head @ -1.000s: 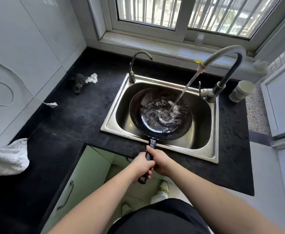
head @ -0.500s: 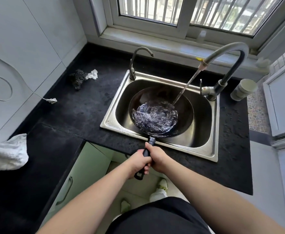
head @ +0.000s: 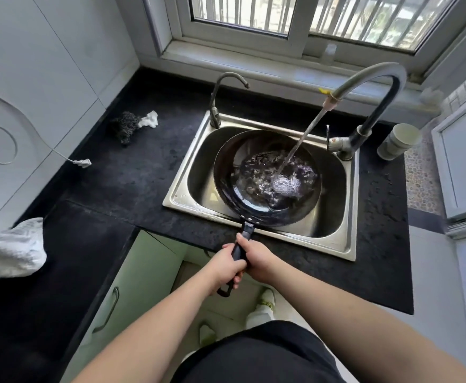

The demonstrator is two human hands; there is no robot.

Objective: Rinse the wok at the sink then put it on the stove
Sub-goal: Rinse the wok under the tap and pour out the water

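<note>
My left hand (head: pixel 223 268) and right hand (head: pixel 256 257) both grip the handle. The dark wok (head: pixel 254 205) sits in the steel sink (head: pixel 345 244), frothy water churning inside.

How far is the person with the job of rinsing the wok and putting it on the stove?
Done: the wok is in the sink under the running tap, with water pooled inside. In hand: both hands, left hand and right hand, grip the handle while the stream hits the wok. Left: pour the water out, shut the tap, and carry the wok to the stove, which is not in view.
</note>
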